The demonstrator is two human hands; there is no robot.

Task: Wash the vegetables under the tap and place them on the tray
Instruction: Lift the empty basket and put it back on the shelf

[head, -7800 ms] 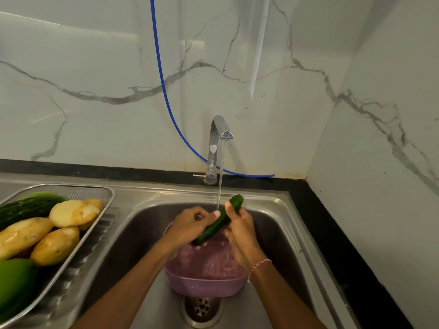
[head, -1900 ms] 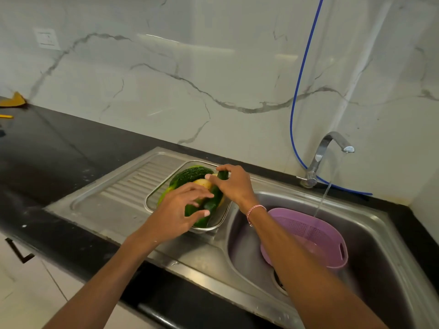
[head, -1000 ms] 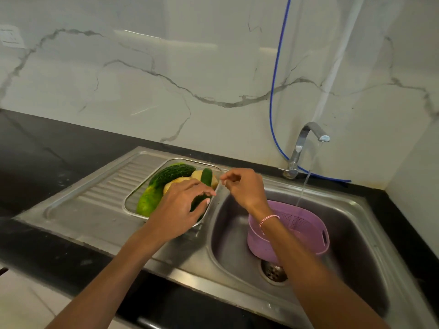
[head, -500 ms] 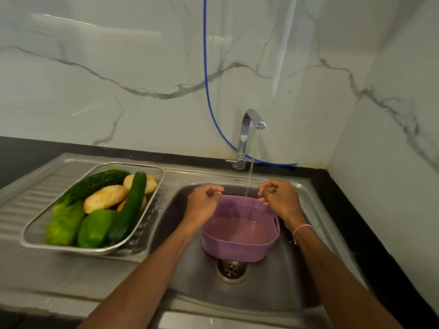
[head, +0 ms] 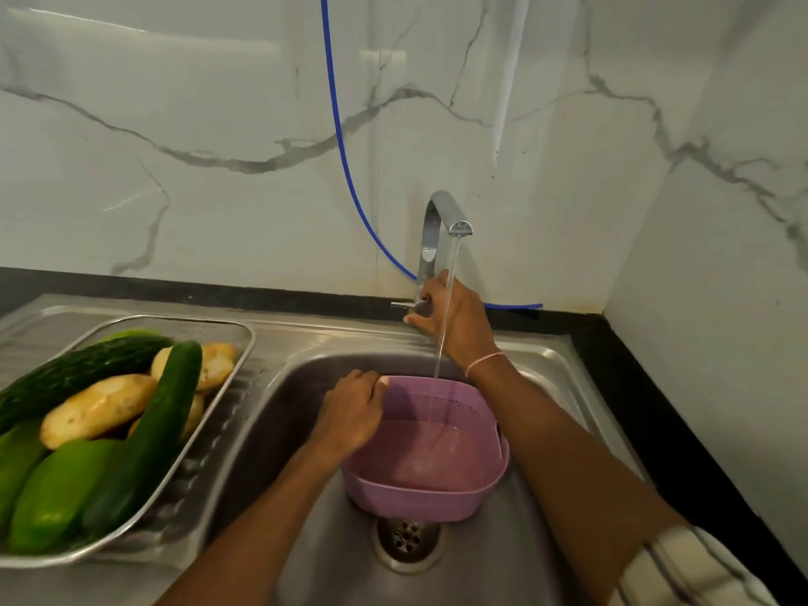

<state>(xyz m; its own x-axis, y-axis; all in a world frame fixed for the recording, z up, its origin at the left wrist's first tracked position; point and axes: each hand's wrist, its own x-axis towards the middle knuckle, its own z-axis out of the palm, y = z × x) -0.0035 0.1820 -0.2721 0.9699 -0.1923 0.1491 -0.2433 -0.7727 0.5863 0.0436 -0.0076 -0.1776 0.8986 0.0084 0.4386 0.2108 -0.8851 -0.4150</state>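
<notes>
The steel tray (head: 238, 338) on the drainboard at left holds a cucumber (head: 153, 430), a bitter gourd (head: 74, 373), several potatoes (head: 98, 408) and green vegetables (head: 48, 492). A pink colander basket (head: 437, 496) with water in it sits in the sink (head: 538, 378) under the tap (head: 441, 216), and water runs into it. My left hand (head: 350, 413) grips the basket's left rim. My right hand (head: 454, 317) grips the tap handle at the tap's base.
A blue hose (head: 345, 168) hangs down the marble wall behind the tap. The sink drain (head: 406, 540) shows in front of the basket. A black counter strip (head: 656, 430) runs along the right, with the side wall close beyond it.
My right hand rose from above the basket to the tap handle. My left hand dropped onto the basket's rim. The cucumber, washed earlier, lies in the tray.
</notes>
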